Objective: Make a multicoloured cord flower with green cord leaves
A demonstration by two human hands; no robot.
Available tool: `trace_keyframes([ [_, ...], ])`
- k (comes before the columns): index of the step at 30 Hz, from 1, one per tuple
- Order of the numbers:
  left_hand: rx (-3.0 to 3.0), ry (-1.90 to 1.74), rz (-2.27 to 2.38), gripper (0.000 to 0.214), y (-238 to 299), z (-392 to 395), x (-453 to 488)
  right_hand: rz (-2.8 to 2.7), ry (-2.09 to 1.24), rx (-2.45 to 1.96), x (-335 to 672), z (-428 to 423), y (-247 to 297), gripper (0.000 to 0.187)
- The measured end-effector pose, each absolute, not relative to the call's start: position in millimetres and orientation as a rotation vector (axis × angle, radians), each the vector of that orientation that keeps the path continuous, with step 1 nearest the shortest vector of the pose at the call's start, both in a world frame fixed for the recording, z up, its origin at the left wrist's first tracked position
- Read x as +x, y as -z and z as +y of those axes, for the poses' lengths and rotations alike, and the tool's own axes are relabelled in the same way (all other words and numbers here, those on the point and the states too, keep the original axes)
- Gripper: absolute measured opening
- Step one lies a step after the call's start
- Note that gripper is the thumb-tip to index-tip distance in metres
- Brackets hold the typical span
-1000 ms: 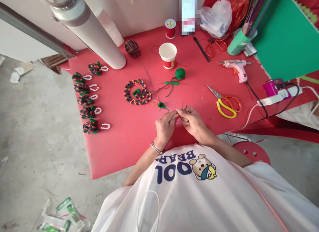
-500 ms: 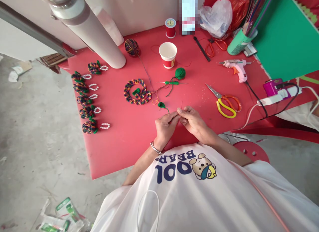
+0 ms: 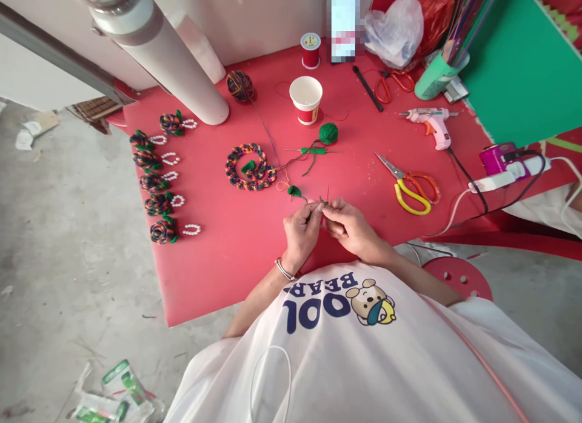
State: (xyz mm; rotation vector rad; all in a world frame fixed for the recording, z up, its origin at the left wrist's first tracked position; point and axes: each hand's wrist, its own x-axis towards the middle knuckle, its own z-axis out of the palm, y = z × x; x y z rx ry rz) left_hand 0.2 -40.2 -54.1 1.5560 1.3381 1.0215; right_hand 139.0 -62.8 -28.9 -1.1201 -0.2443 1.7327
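My left hand [image 3: 302, 230] is closed in a pinch on green yarn [image 3: 324, 202], whose tail runs to a small green crocheted leaf [image 3: 294, 191] on the table. Touching it at the fingertips, my right hand [image 3: 349, 226] is closed too, around a thin needle [image 3: 328, 193] that points up and away from me. The lower end of the needle is hidden by my fingers. Beyond my hands lies a coiled multicoloured crocheted strip [image 3: 234, 174] with a green tip at its centre. A green yarn ball [image 3: 328, 133] sits beside a green-handled crochet hook [image 3: 313, 151].
Yellow-and-red-handled scissors [image 3: 413, 193] and a pink glue gun [image 3: 434, 126] lie to the right. A paper cup [image 3: 306, 102], thread spool [image 3: 310, 50] and multicoloured yarn ball [image 3: 240, 85] stand farther back. Several crocheted flowers [image 3: 162, 231] with bead loops line the left edge, near a white post [image 3: 182, 68].
My fingertips have shifted slightly left, and the needle with them. Green yarn now shows between the fingertips. The things on the table have not moved.
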Motion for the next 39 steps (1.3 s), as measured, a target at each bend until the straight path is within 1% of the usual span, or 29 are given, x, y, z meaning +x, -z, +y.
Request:
trace_keyframes([
  [5,1.570,-0.993,1.302,0.042,52.4,-40.4,0.1,-0.201,-1.659,-1.059,136.5,-52.4,35.8,0.059],
  [11,1.659,-1.012,1.337,0.023,64.7,-39.7,-2.1,-0.163,-1.550,-1.135,139.5,-47.3,49.3,0.061],
  [17,1.806,-1.148,1.349,0.023,72.0,-38.3,-1.3,-0.138,-1.536,-1.168,140.4,-47.5,52.9,0.066],
  [21,1.869,-1.138,1.315,0.015,69.2,-36.7,-1.9,-0.111,-1.509,-1.194,138.1,-47.1,50.7,0.069],
  [27,1.872,-1.145,1.228,0.022,71.7,-36.2,-4.8,-0.136,-1.476,-1.217,135.2,-45.7,46.8,0.070],
  [30,1.786,-1.130,1.219,0.020,68.5,-37.6,-4.2,-0.242,-1.453,-1.251,136.6,-48.9,46.8,0.070],
  [32,1.659,-1.103,1.274,0.017,64.7,-37.9,-3.3,-0.354,-1.418,-1.310,140.5,-53.8,47.5,0.068],
  [34,1.503,-1.069,1.331,0.015,61.8,-36.8,-2.5,-0.506,-1.333,-1.391,147.0,-60.0,48.6,0.061],
  [36,1.355,-1.035,1.349,0.015,60.9,-34.7,-2.2,-0.729,-1.176,-1.474,154.6,-65.8,49.9,0.049],
  [39,1.223,-1.020,1.343,0.015,62.0,-32.0,-1.7,-1.136,-0.883,-1.537,162.9,-70.3,52.5,0.023],
])
